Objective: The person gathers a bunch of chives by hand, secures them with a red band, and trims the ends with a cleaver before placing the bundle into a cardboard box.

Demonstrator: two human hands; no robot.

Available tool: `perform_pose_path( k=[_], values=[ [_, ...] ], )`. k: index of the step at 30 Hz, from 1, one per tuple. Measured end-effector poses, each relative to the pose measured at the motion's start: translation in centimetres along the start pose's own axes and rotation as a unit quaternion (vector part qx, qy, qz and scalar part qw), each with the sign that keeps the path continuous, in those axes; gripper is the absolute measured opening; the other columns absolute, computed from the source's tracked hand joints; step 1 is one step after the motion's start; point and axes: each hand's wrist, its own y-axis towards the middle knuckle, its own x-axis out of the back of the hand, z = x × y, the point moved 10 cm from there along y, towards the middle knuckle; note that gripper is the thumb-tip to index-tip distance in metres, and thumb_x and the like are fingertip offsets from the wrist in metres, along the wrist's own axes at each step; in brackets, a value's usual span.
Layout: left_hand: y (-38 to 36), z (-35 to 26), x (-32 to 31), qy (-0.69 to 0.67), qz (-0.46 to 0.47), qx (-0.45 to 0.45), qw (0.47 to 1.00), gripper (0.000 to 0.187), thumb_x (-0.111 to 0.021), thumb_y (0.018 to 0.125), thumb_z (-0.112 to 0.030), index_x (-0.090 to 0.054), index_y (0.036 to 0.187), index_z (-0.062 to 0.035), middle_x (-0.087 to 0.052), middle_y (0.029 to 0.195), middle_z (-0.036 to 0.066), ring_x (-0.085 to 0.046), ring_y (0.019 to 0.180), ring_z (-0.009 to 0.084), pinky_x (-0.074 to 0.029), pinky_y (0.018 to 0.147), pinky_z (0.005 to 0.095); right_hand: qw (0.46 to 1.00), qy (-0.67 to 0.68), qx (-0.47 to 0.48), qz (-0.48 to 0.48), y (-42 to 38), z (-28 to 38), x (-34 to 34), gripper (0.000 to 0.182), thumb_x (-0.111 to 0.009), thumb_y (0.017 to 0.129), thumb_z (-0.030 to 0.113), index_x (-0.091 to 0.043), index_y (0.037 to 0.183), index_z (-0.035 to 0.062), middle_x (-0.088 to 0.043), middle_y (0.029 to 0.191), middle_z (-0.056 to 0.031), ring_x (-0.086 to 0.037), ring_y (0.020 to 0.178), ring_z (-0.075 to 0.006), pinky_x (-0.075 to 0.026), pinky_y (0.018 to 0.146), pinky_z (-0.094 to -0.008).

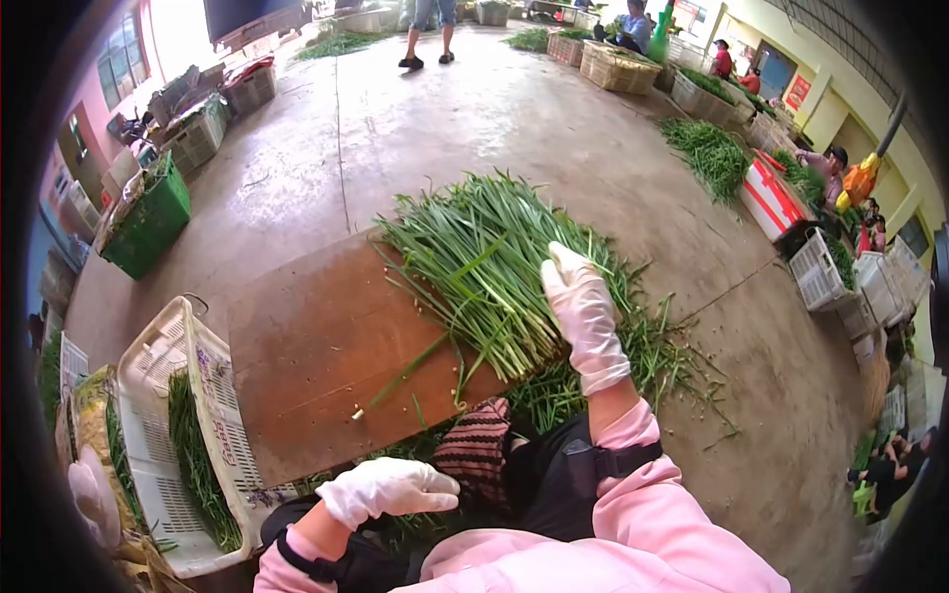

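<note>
A thick pile of long green chives (474,267) lies on a brown wooden board (306,346), leaves pointing away and pale stem ends toward me. My right hand (583,306), in a white glove, lies along the pile's right side with its fingers stretched out against the stalks. Nearer my lap, my left hand (390,491) is also gloved. It hovers in front of the board's near edge, fingers extended, and nothing shows in it. A few loose stalks (405,371) lie across the board. More greens (652,366) are heaped on the floor beyond my right hand.
At my left stands a white plastic crate (163,494) holding a bundle of greens (198,465). A green bin (148,217) is farther off. Crates and piles of greens (707,158) line the right side, where several people sit. A standing person's legs (430,35) show ahead.
</note>
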Motion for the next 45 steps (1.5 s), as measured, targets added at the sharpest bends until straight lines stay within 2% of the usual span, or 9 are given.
perform_pose_path(
  k=[3, 8, 12, 21, 25, 31, 40, 42, 45],
  values=[
    [-2.4, -2.8, 4.2, 0.048, -0.142, 0.020, 0.988, 0.044, -0.064, 0.099, -0.040, -0.067, 0.130, -0.0088, -0.073, 0.120, 0.012, -0.069, 0.111, 0.0272, -0.052, 0.098, 0.0362, 0.989, -0.117, -0.057, 0.065, -3.1, 5.3, 2.0, 0.024, -0.062, 0.101, 0.023, -0.073, 0.100, 0.0015, -0.075, 0.088, -0.0082, -0.065, 0.077, -0.0132, -0.052, 0.075, -0.0305],
    [-2.0, 2.7, 8.2, -0.212, -0.308, 0.065, 0.925, 0.036, -0.068, 0.099, -0.034, -0.073, 0.121, -0.0061, -0.077, 0.107, 0.005, -0.068, 0.098, 0.0078, -0.052, 0.089, 0.0271, 0.940, -0.311, 0.034, 0.135, -7.1, 1.9, -2.5, 0.023, -0.062, 0.097, 0.027, -0.069, 0.091, 0.0055, -0.072, 0.088, -0.0149, -0.067, 0.082, -0.0364, -0.053, 0.075, -0.0430],
    [-1.9, 2.0, 10.1, -0.053, -0.386, 0.064, 0.919, 0.038, -0.063, 0.098, -0.042, -0.075, 0.115, -0.0101, -0.075, 0.103, 0.014, -0.072, 0.097, 0.0260, -0.053, 0.088, 0.0352, 0.884, -0.438, 0.093, 0.131, -6.5, 2.9, -5.3, 0.036, -0.059, 0.097, 0.042, -0.068, 0.088, 0.0090, -0.071, 0.084, -0.0160, -0.069, 0.079, -0.0342, -0.054, 0.073, -0.0459],
    [0.7, 5.6, 8.6, -0.434, -0.300, 0.056, 0.848, 0.042, -0.065, 0.097, -0.047, -0.074, 0.102, -0.0065, -0.075, 0.085, 0.005, -0.061, 0.068, 0.0124, -0.049, 0.064, 0.0281, 0.716, -0.640, 0.255, 0.109, -8.9, 5.6, -10.2, 0.027, -0.060, 0.093, 0.034, -0.064, 0.081, 0.0098, -0.059, 0.068, -0.0052, -0.061, 0.060, -0.0200, -0.049, 0.051, -0.0354],
    [-0.8, 6.6, 9.3, -0.457, -0.356, 0.118, 0.806, 0.069, -0.051, 0.099, -0.066, -0.068, 0.123, -0.0035, -0.068, 0.074, 0.004, -0.053, 0.059, 0.0080, -0.042, 0.055, 0.0240, 0.878, -0.345, 0.317, 0.098, -16.3, 17.2, -8.5, 0.025, -0.062, 0.095, 0.030, -0.054, 0.074, 0.0174, -0.049, 0.063, -0.0026, -0.055, 0.055, -0.0221, -0.045, 0.050, -0.0361],
    [-1.2, 8.5, 8.1, -0.560, -0.354, 0.041, 0.748, 0.044, -0.060, 0.102, -0.045, -0.071, 0.118, -0.0060, -0.068, 0.081, 0.004, -0.057, 0.068, 0.0105, -0.045, 0.062, 0.0257, 0.916, -0.186, 0.183, 0.303, -22.1, 14.0, -11.5, 0.019, -0.072, 0.090, 0.029, -0.069, 0.079, 0.0147, -0.061, 0.069, -0.0054, -0.063, 0.066, -0.0276, -0.051, 0.060, -0.0392],
    [-0.3, 6.5, 6.6, -0.657, -0.309, -0.032, 0.687, 0.047, -0.065, 0.101, -0.035, -0.057, 0.132, -0.0011, -0.071, 0.092, 0.016, -0.068, 0.081, 0.0275, -0.056, 0.076, 0.0392, 0.905, 0.097, -0.159, 0.382, -24.7, 11.8, -13.5, 0.027, -0.065, 0.098, 0.030, -0.070, 0.113, 0.0090, -0.070, 0.082, -0.0093, -0.066, 0.075, -0.0230, -0.052, 0.070, -0.0368],
    [-2.0, 6.9, 10.2, -0.610, -0.417, -0.132, 0.661, 0.049, -0.066, 0.100, -0.039, -0.059, 0.130, -0.0007, -0.069, 0.080, 0.009, -0.065, 0.067, 0.0214, -0.053, 0.067, 0.0368, 0.799, 0.087, -0.324, 0.499, -27.3, 11.3, -13.6, 0.029, -0.062, 0.102, 0.034, -0.070, 0.120, 0.0119, -0.066, 0.078, 0.0024, -0.055, 0.068, -0.0078, -0.047, 0.064, -0.0267],
    [-6.7, 9.8, 13.7, -0.678, -0.494, -0.202, 0.505, 0.050, -0.068, 0.099, -0.036, -0.057, 0.134, -0.0015, -0.044, 0.064, -0.007, -0.045, 0.058, 0.0054, -0.042, 0.060, 0.0222, 0.828, 0.102, -0.225, 0.503, -28.0, 9.1, -13.6, 0.023, -0.061, 0.103, 0.027, -0.071, 0.119, 0.0135, -0.067, 0.083, 0.0006, -0.055, 0.069, -0.0072, -0.046, 0.064, -0.0247]
  ],
)
